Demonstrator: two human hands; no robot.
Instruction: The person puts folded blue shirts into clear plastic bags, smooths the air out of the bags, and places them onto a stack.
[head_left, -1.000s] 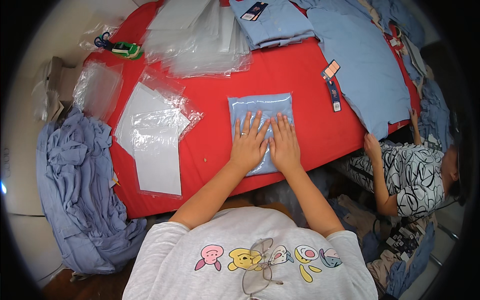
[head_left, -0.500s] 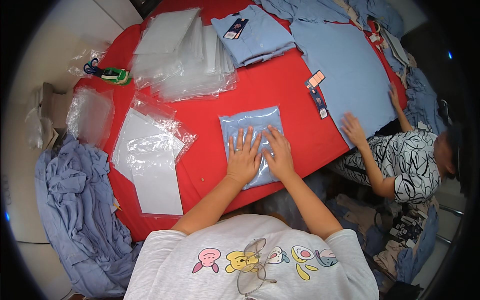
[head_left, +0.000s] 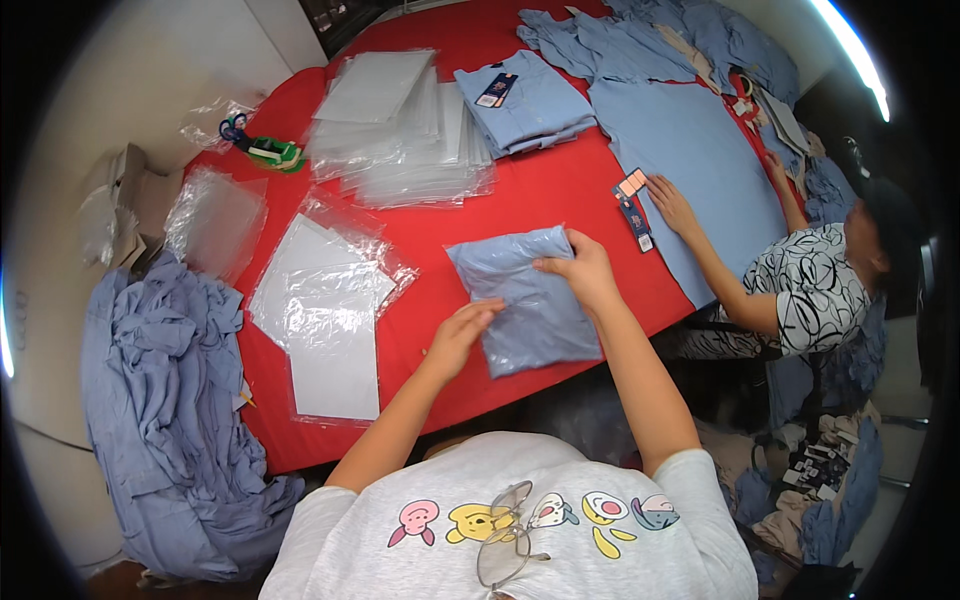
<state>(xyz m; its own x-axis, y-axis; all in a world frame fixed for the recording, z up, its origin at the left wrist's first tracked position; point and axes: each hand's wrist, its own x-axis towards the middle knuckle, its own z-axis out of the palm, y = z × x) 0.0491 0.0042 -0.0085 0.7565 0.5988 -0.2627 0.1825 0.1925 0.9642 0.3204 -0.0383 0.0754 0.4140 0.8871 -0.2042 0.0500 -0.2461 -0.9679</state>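
A person in a grey cartoon-print T-shirt is leaning over a red table (head_left: 560, 190), seen from above, and is handling a folded blue garment sealed in a clear plastic bag (head_left: 525, 300). The bagged garment is lying flat near the table's front edge, directly ahead of the person. The left hand (head_left: 462, 335) is resting at the bag's left edge, fingers curled and gripping the plastic there. The right hand (head_left: 582, 272) is sitting at the bag's upper right corner, fingers bent and pinching the edge between thumb and fingertips.

Judging from the grip, the person is straightening or turning the packed bag. Doing this well would mean keeping both hands on opposite edges, pulling the film gently taut so the fold inside stays square, and pressing trapped air toward the open end rather than crumpling the plastic.

To the left, sheets of white card in loose plastic sleeves (head_left: 325, 315) are lying on the table. A stack of empty clear bags (head_left: 400, 130) is sitting farther back, beside a folded blue shirt with a hang tag (head_left: 525, 100). A green tape dispenser (head_left: 272, 152) is resting near the far left corner. A heap of blue fabric (head_left: 160, 410) is draping off the left side. On the right, another person in a black-and-white patterned top (head_left: 810, 290) is pressing a hand onto spread blue cloth (head_left: 700, 150).
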